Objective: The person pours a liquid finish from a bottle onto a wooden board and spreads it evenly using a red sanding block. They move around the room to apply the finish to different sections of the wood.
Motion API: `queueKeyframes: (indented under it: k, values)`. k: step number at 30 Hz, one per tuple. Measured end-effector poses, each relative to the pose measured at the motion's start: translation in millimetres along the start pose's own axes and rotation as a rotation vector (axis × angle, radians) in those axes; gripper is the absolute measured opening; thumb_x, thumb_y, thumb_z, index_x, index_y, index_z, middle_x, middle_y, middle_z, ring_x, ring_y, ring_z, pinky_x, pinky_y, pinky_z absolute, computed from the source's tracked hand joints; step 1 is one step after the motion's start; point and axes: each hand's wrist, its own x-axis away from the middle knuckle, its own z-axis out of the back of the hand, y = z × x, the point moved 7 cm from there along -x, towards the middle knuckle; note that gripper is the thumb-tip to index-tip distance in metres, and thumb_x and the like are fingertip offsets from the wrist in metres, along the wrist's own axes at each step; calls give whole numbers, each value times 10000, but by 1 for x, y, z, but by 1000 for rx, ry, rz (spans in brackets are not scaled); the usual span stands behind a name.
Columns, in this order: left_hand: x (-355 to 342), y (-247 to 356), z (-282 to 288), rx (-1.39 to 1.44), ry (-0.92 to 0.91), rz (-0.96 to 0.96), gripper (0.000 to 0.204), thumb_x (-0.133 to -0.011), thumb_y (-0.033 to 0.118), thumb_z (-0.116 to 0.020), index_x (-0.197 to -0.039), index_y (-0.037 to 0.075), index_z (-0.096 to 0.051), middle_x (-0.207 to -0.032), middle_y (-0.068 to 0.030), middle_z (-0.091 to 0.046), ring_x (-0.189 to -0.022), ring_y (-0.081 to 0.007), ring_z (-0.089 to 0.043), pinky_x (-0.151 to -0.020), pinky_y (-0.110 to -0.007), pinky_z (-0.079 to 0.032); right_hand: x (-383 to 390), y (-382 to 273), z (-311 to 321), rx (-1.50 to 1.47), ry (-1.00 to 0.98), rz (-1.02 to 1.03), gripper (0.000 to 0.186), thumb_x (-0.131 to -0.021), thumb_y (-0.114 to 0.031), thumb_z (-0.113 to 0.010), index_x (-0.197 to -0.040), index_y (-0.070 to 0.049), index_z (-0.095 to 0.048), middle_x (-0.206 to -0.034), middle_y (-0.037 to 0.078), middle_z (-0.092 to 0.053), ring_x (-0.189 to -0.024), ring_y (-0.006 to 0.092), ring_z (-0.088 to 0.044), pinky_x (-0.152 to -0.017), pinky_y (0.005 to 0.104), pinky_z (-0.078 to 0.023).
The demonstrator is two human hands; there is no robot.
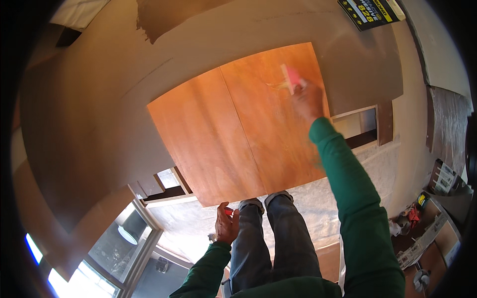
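Note:
An orange-brown wooden panel (213, 134) with a dark seam line lies on a larger grey-brown sheet (89, 129). Over the panel's upper right part, my right hand (308, 101) is closed round a flat pink spreader (293, 75), slightly blurred, with a pale coating along its left edge. Beside that edge, a yellowish glossy smear (275, 86) shows on the wood. Near the panel's lower edge, my left hand (227, 227) is curled round a small red piece (228, 211). Fingers cover most of that piece, so its kind is hidden.
A black and yellow adhesive tin (368, 14) sits at the far right. Framed openings (355, 126) flank the panel. A cluttered box (432, 233) with newspaper stands at the lower right. Window frames (124, 238) are at the lower left. My legs (293, 238) stand close to the panel.

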Motion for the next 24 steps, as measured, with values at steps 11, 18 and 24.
queueKeyframes:
  k: [11,18,24]
  values:
    - [18,-17,-25,59,32,77,488,-1011,276,-677,-1368,3,-488,-995,-165,-636,-787,-263,-618,-746,-414,-527,-39,8,-18,416,90,-43,275,-865,-111,-699,-1111,12,-694,-1015,251,-701,-988,442,-688,-881,488,-566]
    - [16,-18,-8,122,84,72,483,-1011,259,-678,-1363,-6,-480,-943,-145,-629,-762,-255,-605,-732,-405,-525,-7,-93,-117,238,6,-97,546,-852,-122,-730,-1377,-8,-629,-1110,256,-675,-1092,409,-652,-948,494,-558]
    - [16,-39,8,136,161,91,440,-1019,199,-652,-1360,-12,-473,-928,-123,-612,-739,-222,-583,-719,-384,-515,-34,-133,-120,413,-190,157,250,-1001,-151,-580,-1173,-13,-699,-1136,216,-687,-1122,397,-642,-940,483,-568]
